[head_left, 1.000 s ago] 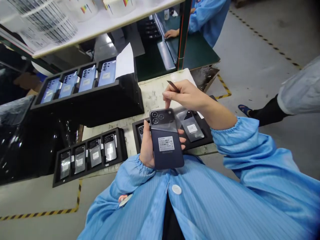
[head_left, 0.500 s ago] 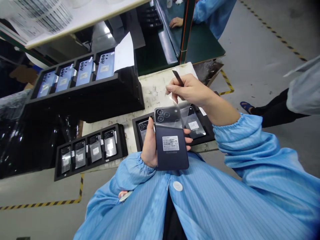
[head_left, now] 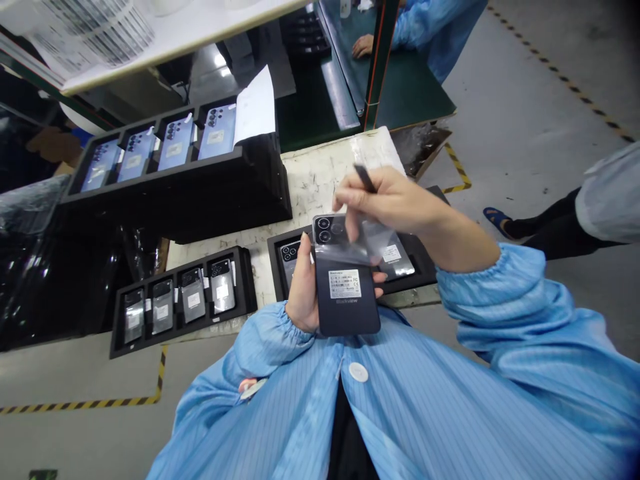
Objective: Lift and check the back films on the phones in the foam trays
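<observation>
Since the right hand (head_left: 395, 203) is pinched shut on a dark strip (head_left: 365, 178) above the clear film (head_left: 365, 243), the left hand (head_left: 303, 297) wraps round the black phone (head_left: 346, 300), seemingly to keep it steady.

Left hand (head_left: 303, 293) upright and curled, right hand (head_left: 390, 200) raised just beyond it, fingertips pinched together.

Ahead of you, a black tray (head_left: 150, 181) of four blue phones sits raised on a black stand, with a sheet of white paper (head_left: 255, 107) tucked behind it. A lower black tray (head_left: 180, 327) holds four dark phones. Rolls of barcode labels (head_left: 95, 30) lie on a white shelf (head_left: 200, 33) overhead. Beyond, a co-worker's hand (head_left: 363, 45) rests on a green workbench (head_left: 410, 100), and to your right a blue sandal (head_left: 497, 222) shows on the grey floor (head_left: 530, 113).
</observation>
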Demonstrator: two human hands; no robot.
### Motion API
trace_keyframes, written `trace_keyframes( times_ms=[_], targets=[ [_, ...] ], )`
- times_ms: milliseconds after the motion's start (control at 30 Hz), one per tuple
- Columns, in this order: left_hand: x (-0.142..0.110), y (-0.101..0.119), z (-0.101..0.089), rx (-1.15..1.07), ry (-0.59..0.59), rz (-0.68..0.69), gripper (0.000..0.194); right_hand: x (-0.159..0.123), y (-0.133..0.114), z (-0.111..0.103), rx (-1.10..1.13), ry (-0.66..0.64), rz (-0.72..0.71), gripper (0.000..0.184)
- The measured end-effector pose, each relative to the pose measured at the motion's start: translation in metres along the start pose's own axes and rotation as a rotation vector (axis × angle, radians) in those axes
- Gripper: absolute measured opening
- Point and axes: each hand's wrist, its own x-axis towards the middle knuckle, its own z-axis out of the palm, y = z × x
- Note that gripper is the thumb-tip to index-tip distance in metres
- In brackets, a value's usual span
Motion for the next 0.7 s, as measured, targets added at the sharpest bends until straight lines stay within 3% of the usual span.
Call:
trace_keyframes(
  times_ms=[100, 167, 200, 267, 333, 467, 567, 633, 700],
  targets=[
    [0.003, 0.004, -0.003, -0.037, 0.037, 0.121, 0.073, -0.024, -0.009, 0.012, -0.037, -0.312, -0.046, 0.032],
    [0.004, 0.008, -0.008, -0.028, 0.065, 0.169, 0.062, -0.041, -0.004, 0.01, -0.06, -0.343, -0.075, 0.032],
    [0.004, 0.01, -0.011, -0.017, 0.072, 0.164, 0.057, -0.049, 0.002, 0.007, -0.069, -0.256, -0.064, 0.033],
    [0.004, 0.012, -0.014, 0.013, 0.082, 0.122, 0.051, -0.063, 0.021, 0.0, -0.117, 0.035, 0.01, 0.033],
    [0.005, 0.01, -0.015, 0.073, 0.097, 0.119, 0.054, -0.073, 0.044, 0.0, -0.189, 0.251, 0.112, 0.036],
    [0.019, -0.005, -0.009, 0.285, 0.11, 0.295, 0.066, -0.088, 0.081, 0.03, -0.045, 0.298, 0.265, 0.042],
    [0.035, -0.017, -0.013, 0.435, 0.141, 0.347, 0.078, -0.099, 0.101, 0.043, 0.119, 0.427, 0.363, 0.051],
    [0.041, -0.017, -0.025, 0.495, 0.162, 0.39, 0.089, -0.114, 0.111, 0.03, 0.103, 0.534, 0.409, 0.054],
    [0.038, -0.011, -0.044, 0.572, 0.225, 0.488, 0.091, -0.138, 0.119, 0.002, 0.008, 0.646, 0.439, 0.053]
  ],
)
